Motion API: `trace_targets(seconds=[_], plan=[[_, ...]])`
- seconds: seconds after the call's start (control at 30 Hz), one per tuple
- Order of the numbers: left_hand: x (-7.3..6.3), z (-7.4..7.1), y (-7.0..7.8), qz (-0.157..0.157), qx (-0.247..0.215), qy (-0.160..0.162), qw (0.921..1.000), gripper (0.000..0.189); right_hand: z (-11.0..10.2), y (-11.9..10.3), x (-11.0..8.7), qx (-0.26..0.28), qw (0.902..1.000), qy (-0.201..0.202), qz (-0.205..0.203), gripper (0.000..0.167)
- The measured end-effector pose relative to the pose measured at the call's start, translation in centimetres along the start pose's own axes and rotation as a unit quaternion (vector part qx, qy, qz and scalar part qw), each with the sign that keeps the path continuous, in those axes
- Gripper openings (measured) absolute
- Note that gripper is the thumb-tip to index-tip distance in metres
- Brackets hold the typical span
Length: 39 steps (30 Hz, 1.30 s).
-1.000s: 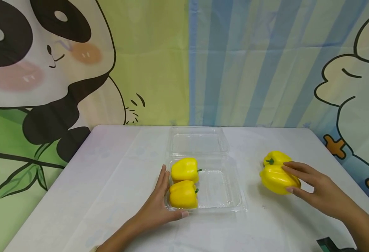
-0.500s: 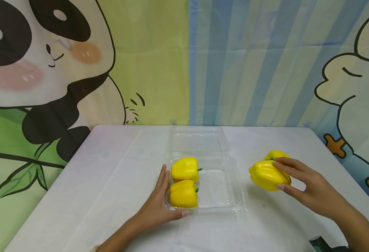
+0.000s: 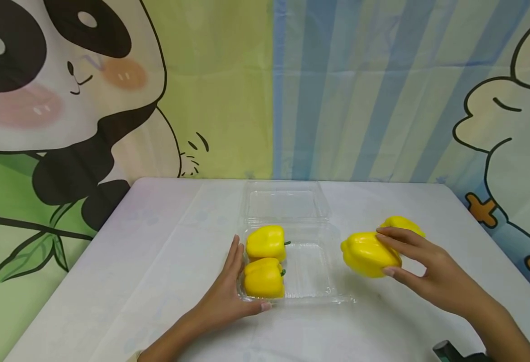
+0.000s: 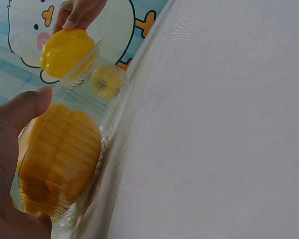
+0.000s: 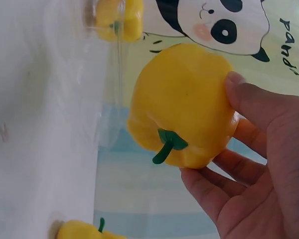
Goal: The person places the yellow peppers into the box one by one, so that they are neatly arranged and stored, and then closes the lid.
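My right hand (image 3: 432, 266) grips a yellow bell pepper (image 3: 369, 254) between thumb and fingers, raised over the table just right of the clear plastic box (image 3: 312, 269). Its green stem (image 5: 168, 144) shows in the right wrist view. Two more yellow peppers lie in the box's left side, a rear pepper (image 3: 266, 243) and a front pepper (image 3: 263, 278). Against the box's left and front edges rests my left hand (image 3: 224, 291), fingers straight and thumb spread along the front. Behind the right hand a fourth-placed yellow pepper (image 3: 402, 224) sits on the table, partly hidden.
The box's hinged lid (image 3: 286, 203) lies folded back toward the rear of the white table (image 3: 170, 241). A printed curtain (image 3: 219, 90) with cartoon animals hangs behind. A dark strap-like object (image 3: 447, 350) shows below the right wrist.
My right hand has carried the pepper leftward, away from the pepper behind it and up to the box's right edge. The left hand has stayed in place.
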State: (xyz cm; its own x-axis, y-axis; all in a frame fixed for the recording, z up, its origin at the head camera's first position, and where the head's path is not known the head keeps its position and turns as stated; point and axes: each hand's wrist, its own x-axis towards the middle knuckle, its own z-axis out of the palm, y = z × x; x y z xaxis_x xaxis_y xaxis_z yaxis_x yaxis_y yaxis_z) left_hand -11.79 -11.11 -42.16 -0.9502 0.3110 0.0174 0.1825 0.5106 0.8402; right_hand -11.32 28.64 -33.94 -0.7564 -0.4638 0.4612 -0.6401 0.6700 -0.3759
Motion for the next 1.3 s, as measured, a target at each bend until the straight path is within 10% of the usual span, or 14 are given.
trace_targets(seconds=[0.6,1.3], plan=[[0.0,0.0,0.2,0.002,0.001,0.001,1.0,0.131,3.6,-1.4,1.8,0.083,0.993,0.023,-0.082,0.07],[0.0,0.0,0.0,0.009,0.0,0.003,1.0,0.132,6.1,-2.4,2.9,0.084,0.9935,-0.04,-0.066,0.059]])
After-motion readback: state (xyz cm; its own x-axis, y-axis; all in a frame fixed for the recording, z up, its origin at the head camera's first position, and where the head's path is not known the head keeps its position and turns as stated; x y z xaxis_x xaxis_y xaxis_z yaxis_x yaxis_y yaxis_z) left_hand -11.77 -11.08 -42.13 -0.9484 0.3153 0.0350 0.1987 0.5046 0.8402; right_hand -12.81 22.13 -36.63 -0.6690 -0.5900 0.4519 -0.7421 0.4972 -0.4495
